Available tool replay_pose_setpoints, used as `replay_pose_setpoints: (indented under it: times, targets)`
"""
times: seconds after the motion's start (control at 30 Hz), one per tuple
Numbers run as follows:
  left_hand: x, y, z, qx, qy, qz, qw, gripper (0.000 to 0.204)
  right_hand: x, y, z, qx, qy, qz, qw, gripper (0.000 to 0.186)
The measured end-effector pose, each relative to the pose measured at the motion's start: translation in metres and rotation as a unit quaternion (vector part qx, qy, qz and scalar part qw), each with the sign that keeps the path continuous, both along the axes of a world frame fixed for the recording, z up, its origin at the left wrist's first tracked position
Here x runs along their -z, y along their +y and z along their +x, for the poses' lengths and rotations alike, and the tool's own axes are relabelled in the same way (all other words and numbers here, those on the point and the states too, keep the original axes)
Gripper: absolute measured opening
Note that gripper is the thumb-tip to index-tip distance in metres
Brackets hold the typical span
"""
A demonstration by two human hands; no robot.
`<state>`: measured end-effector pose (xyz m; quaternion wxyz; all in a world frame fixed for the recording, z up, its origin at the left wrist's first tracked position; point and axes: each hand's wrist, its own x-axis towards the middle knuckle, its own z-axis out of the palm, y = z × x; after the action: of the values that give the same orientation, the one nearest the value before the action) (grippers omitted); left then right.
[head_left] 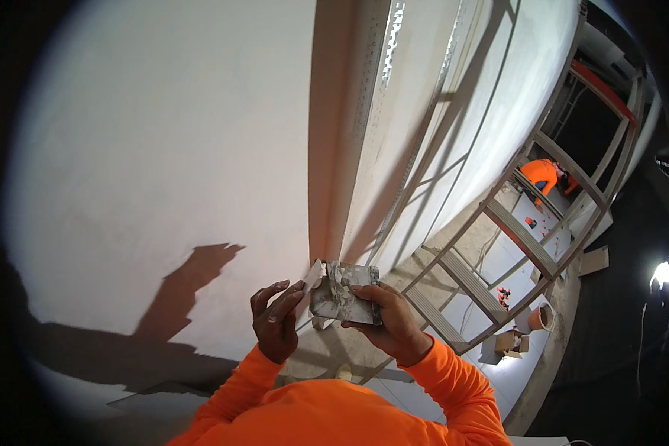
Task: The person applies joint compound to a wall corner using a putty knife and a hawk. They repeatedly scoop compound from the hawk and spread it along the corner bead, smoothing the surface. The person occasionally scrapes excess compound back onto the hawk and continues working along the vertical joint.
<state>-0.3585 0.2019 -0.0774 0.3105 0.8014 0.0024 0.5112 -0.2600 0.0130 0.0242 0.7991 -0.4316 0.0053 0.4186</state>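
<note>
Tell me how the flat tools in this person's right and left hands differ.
The broad tool in the right hand is roughly square; the small tool in the left hand is narrower. The broad tool is dull grey with pale smears across it; the small tool looks mostly pale. Both are flat and hand-held.

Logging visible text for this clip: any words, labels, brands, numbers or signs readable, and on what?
None readable.
Smeared plate in the right hand: no lettering I can make out.
Ladder: none I can make out.
Cardboard box and bucket: too small to tell.
</note>
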Motion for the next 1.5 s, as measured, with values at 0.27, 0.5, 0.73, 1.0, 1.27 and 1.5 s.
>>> replay_pose_setpoints:
  times: [0.27, 0.5, 0.73, 1.0, 1.27, 1.5]
  targets:
    - [-0.007, 0.033, 0.001, -0.001, -0.037, 0.102, 0.994, 0.023, 0.004, 0.01, -0.016, 0.035, 0.05, 0.096, 0.994, 0.027]
    - [0.038, 0.003, 0.001, 0.23, 0.041, -0.672, 0.703, 0.025, -0.042, -0.016, 0.013, 0.179, -0.081, 0.146, 0.969, 0.029]
    - [0.069, 0.004, 0.006, 0.241, 0.134, -0.702, 0.657, 0.031, -0.255, -0.024, 0.132, 0.327, -0.618, 0.09, 0.709, 0.029]
    - [0.063, -0.021, 0.04, 0.207, 0.023, -0.767, 0.607, 0.034, -0.493, 0.042, 0.222, 0.458, -0.859, -0.128, 0.189, 0.034]
    - [0.055, -0.024, 0.045, 0.123, -0.032, -0.815, 0.566, 0.046, -0.451, 0.054, 0.203, 0.381, -0.92, -0.005, 0.092, 0.041]
    - [0.088, -0.024, 0.039, 0.127, -0.023, -0.791, 0.599, 0.04, -0.516, 0.044, 0.196, 0.441, -0.875, -0.118, 0.164, 0.033]
